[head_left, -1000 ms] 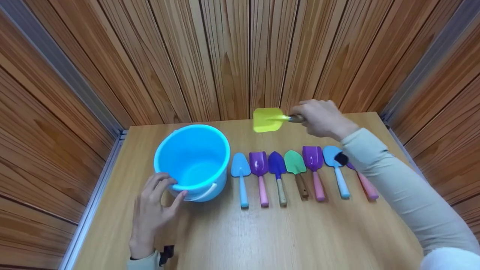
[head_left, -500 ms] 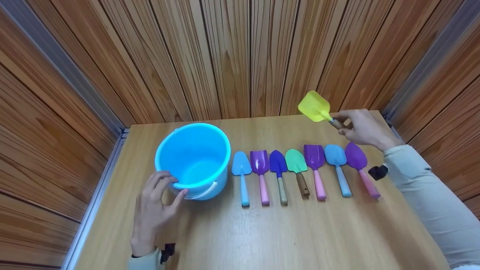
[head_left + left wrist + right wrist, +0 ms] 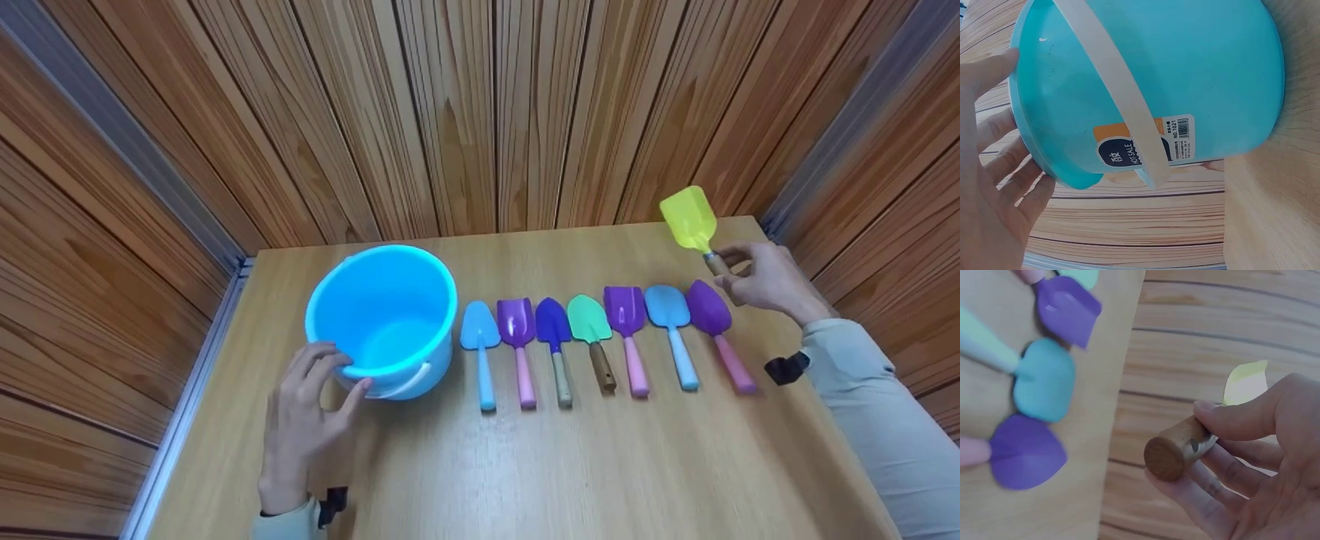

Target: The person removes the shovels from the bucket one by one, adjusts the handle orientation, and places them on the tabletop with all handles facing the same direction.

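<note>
My left hand [image 3: 304,420] holds the near-left rim of a blue bucket [image 3: 439,360], with the thumb on one side of the rim and the fingers on the other. The bucket stands upright, and its white handle [image 3: 1120,84] hangs down over a label. On the right, my right hand [image 3: 772,281] grips the wooden handle [image 3: 1171,453] of a small yellow shovel [image 3: 688,217], blade pointing up and away. It hovers above the far right of the table. Nearest below it lies a purple trowel [image 3: 709,307] with a pink handle.
Several more toy shovels lie in a row right of the bucket, from a light blue trowel [image 3: 480,328] past a green trowel [image 3: 589,319] to a blue shovel [image 3: 667,306]. Wood-panelled walls [image 3: 465,112] enclose the table [image 3: 525,472] at the back and sides.
My right hand has moved right with the yellow shovel, whose blade has turned from pointing left to pointing up and away. The left hand and bucket have stayed put.
</note>
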The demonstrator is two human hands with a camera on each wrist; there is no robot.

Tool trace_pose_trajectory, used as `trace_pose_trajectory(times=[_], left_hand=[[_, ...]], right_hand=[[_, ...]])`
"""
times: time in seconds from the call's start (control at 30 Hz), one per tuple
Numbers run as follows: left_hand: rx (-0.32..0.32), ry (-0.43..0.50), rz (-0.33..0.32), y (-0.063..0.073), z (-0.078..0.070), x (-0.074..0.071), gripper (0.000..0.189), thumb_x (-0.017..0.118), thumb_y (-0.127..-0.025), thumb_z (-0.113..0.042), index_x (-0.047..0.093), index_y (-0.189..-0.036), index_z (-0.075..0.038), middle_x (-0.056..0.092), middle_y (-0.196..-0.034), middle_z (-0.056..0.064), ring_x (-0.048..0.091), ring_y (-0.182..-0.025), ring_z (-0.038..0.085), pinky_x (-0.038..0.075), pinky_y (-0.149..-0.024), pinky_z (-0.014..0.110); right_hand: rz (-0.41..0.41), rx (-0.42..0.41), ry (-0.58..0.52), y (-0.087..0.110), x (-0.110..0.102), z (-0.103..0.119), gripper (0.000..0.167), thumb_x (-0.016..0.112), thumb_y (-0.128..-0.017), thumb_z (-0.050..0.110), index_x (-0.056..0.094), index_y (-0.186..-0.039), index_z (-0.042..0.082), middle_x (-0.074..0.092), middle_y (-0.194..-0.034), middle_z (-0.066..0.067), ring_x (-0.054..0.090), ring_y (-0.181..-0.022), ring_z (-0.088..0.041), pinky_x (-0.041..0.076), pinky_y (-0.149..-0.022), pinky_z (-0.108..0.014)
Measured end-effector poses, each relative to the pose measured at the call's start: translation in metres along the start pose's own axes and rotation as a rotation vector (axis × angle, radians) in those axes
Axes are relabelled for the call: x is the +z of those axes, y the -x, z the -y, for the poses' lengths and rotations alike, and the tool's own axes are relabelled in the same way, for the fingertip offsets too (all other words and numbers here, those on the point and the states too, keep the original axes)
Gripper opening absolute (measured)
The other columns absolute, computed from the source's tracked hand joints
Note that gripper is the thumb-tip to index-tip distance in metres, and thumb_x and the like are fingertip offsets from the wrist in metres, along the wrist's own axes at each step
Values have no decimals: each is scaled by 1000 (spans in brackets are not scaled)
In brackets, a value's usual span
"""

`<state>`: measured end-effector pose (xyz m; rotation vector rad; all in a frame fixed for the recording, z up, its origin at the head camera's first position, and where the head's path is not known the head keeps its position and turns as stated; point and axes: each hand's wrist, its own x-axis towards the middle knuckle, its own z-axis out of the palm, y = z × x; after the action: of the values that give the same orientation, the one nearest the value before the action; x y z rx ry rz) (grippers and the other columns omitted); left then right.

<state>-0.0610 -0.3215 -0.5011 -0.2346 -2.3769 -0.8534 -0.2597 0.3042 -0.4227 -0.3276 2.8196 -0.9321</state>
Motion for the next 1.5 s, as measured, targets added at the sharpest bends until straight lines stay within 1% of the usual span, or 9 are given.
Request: trace_pose_trajectory(times=[0.17,0.3,0.5,0.63,0.77,1.07,1.37,1.43,1.5], left_hand=[[-19,-13,9,2,0,0,31,92,-86,-29,78,-109,-14,72,-121,3,68,-116,23,61,-98,57],[-20,-3,6,0,0,0,31,91,-86,-30,78,-110,-14,72,-122,2,68,-117,22,61,-99,57],[19,-9,-12,-3,0,0,32,93,-84,-25,77,-109,-13,72,-121,3,69,-116,23,62,-96,57],[36,-19,-16,-5,-1,0,32,93,-84,-25,77,-109,-13,72,-120,3,69,-115,23,62,-95,56],[19,-11,-14,-5,-1,0,31,93,-85,-27,78,-109,-15,72,-121,2,69,-117,22,61,-98,55],[-16,3,-2,-3,-1,-1,31,93,-85,-27,78,-109,-14,72,-123,3,68,-120,25,60,-100,58],[-17,2,-2,-3,-1,-1,31,92,-85,-27,78,-109,-13,72,-124,3,68,-120,24,59,-101,57],[-6,-6,-6,-3,-1,-1,31,93,-84,-26,78,-109,-13,72,-123,3,68,-120,23,60,-101,55],[9,-19,-13,-3,-1,-1,32,94,-83,-25,78,-108,-14,72,-122,2,68,-119,23,60,-104,43]], right_hand=[[51,92,-20,9,-3,-27,50,69,-101,8,53,-144,-12,60,-131,-36,71,-85,-23,64,-69,-27],[58,142,-43,13,-8,-46,53,67,-100,6,50,-146,-13,56,-132,-37,70,-87,-27,65,-70,-29],[97,232,-124,17,-11,-71,59,64,-100,4,42,-151,-15,51,-135,-40,71,-86,-22,67,-73,-31],[111,280,-137,22,-9,-85,60,61,-100,3,38,-152,-17,50,-134,-42,70,-84,-20,66,-73,-32],[112,321,-137,26,-6,-96,60,60,-100,5,39,-151,-16,53,-128,-37,68,-84,-23,66,-72,-33],[145,399,-169,37,3,-115,61,60,-101,12,40,-151,-16,60,-108,-20,66,-82,-27,64,-73,-38],[173,432,-183,41,11,-131,63,61,-101,13,38,-152,-17,59,-106,-15,63,-84,-26,63,-73,-36],[182,433,-189,41,12,-133,62,60,-102,12,38,-151,-18,59,-101,-12,62,-82,-24,62,-71,-35],[190,431,-194,41,13,-134,59,59,-101,10,40,-150,-18,59,-96,-9,61,-79,-22,60,-68,-34]])
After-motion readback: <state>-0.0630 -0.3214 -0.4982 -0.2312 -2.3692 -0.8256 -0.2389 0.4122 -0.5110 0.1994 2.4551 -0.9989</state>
